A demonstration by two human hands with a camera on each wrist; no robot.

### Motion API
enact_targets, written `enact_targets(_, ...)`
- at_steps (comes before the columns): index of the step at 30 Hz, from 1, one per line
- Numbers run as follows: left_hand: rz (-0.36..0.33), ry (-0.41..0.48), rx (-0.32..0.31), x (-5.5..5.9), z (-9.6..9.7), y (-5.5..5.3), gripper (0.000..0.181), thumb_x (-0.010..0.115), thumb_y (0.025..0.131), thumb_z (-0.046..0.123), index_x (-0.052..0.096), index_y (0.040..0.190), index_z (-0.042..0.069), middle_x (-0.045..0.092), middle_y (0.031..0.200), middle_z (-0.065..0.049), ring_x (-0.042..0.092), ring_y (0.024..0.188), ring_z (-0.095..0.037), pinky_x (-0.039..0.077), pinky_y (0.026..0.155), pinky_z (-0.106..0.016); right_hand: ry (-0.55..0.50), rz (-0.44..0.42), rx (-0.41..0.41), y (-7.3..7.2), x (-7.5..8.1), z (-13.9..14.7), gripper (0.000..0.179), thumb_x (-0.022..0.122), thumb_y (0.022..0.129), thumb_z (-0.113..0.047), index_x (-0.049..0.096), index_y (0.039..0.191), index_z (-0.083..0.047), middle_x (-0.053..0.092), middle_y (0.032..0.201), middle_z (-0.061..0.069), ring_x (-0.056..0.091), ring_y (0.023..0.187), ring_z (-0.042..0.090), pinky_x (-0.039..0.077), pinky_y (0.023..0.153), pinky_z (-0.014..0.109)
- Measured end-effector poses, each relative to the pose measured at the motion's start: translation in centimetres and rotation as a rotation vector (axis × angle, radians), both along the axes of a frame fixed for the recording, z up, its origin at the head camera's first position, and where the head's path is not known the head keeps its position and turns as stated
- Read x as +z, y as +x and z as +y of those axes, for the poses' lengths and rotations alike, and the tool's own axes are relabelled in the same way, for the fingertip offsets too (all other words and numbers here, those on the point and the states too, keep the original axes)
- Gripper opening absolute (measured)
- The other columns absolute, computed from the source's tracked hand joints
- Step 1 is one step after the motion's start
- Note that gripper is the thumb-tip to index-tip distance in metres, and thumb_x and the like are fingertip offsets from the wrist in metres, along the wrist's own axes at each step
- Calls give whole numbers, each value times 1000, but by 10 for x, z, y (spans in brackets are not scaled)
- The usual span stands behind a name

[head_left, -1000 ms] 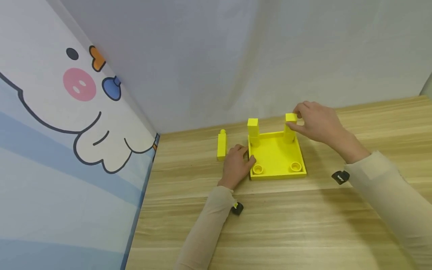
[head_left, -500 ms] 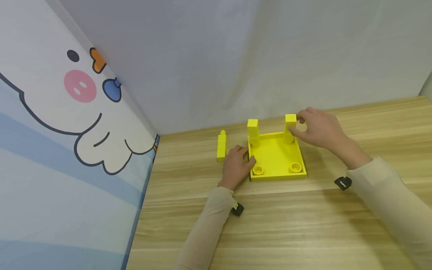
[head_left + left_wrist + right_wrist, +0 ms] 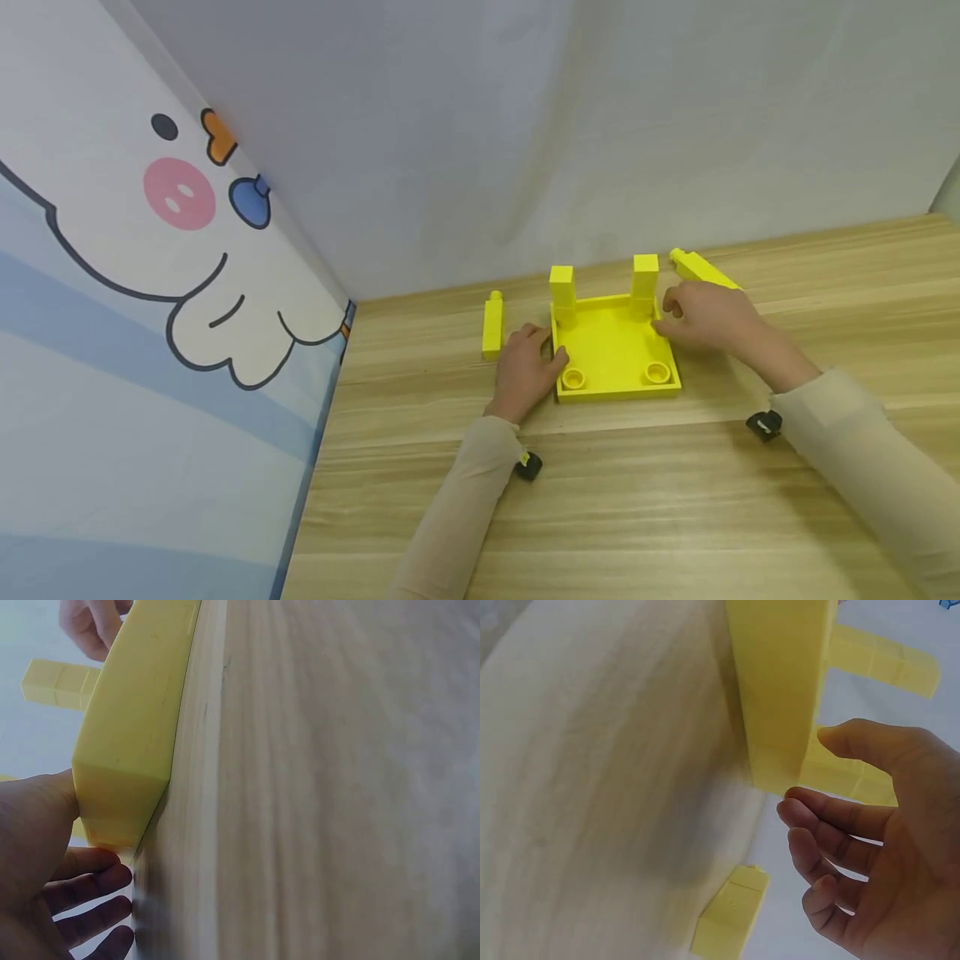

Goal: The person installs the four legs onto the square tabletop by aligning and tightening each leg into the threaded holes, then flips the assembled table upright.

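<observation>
A yellow square base (image 3: 611, 342) with a raised rim lies on the wooden table. Two square legs stand upright at its back corners, the left leg (image 3: 562, 287) and the right leg (image 3: 646, 279). Round sockets show at the front corners, one left (image 3: 573, 379), one right (image 3: 657, 373). My left hand (image 3: 522, 375) grips the base's left side, thumb over the rim, fingers along the outer wall. Beside the right side is my right hand (image 3: 712, 317), its thumb at the rim and fingers loosely bent; the right wrist view shows nothing held between them.
One loose yellow leg (image 3: 492, 327) with a round peg lies left of the base. Another loose leg (image 3: 703, 269) lies behind my right hand, partly covered by it. A pale wall (image 3: 465, 150) rises behind the table, and a cartoon-printed panel (image 3: 97, 233) stands at left.
My right hand has come off the top of the back right leg and dropped toward the base's right rim, uncovering the loose leg behind. My left hand stays in place.
</observation>
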State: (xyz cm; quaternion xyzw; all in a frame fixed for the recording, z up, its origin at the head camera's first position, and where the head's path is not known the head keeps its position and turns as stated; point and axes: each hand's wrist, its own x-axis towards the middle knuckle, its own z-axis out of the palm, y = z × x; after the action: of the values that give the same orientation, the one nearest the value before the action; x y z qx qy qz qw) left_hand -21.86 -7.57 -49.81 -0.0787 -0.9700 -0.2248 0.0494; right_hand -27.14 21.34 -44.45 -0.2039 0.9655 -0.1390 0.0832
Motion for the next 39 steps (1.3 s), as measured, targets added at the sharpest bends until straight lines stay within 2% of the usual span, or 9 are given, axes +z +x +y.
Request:
enact_targets(7, -21, -14, 4, -1, 0, -1, 47, 59, 100, 36, 65, 136, 6, 66, 129, -8, 62, 119, -28, 50, 104, -41, -25, -26, 20, 0, -10, -1, 39, 67, 91, -38, 70, 107, -2, 71, 98, 11, 62, 81, 20, 52, 67, 40)
enact_targets(14, -14, -2, 7, 4, 0, -1, 47, 59, 100, 35, 65, 136, 6, 67, 128, -9, 63, 118, -28, 51, 103, -42, -53, -23, 5, -4, -11, -3, 27, 64, 92, -33, 67, 96, -7, 65, 87, 6, 53, 73, 19, 40, 60, 31)
enact_targets(17, -29, 5, 16, 6, 2, -1, 48, 59, 100, 35, 64, 137, 6, 67, 130, -9, 63, 119, -28, 51, 104, -41, -65, -25, -8, -5, -13, -2, 26, 63, 92, -32, 66, 96, -7, 63, 85, 6, 52, 73, 19, 37, 58, 31)
enact_targets(23, -30, 30, -3, 5, 0, 1, 49, 59, 101, 38, 64, 137, 4, 67, 128, -11, 63, 118, -28, 51, 103, -41, -73, -32, -15, -4, -16, -2, 31, 63, 92, -32, 67, 103, -4, 66, 90, 7, 54, 75, 19, 41, 60, 31)
enact_targets(27, -2, 99, -3, 4, -7, 1, 46, 60, 101, 36, 66, 133, 4, 67, 127, -11, 64, 117, -28, 52, 103, -41, -79, -28, -5, -2, -14, -4, 29, 63, 92, -30, 67, 101, -3, 65, 88, 8, 54, 74, 19, 40, 60, 30)
enact_targets(32, 94, 171, 10, 6, -19, -3, 40, 64, 99, 27, 66, 131, 4, 67, 126, -10, 66, 117, -27, 53, 104, -42, -92, -17, 2, -1, -15, -5, 28, 63, 92, -28, 67, 100, -2, 65, 87, 8, 53, 73, 19, 40, 61, 30)
enact_targets(35, 122, 195, 38, 12, -28, -5, 41, 66, 97, 25, 66, 132, 3, 66, 129, -12, 65, 119, -30, 52, 105, -45, -96, -12, 4, -1, -16, -5, 24, 63, 92, -26, 64, 94, -3, 60, 81, 7, 50, 70, 18, 37, 60, 29)
enact_targets(39, 103, 207, 129, 15, -42, -7, 46, 67, 96, 29, 63, 135, 5, 63, 134, -11, 59, 126, -31, 49, 109, -46, -100, -14, 1, -2, -17, -5, 21, 63, 91, -26, 57, 82, -9, 48, 71, 3, 42, 65, 16, 29, 57, 29)
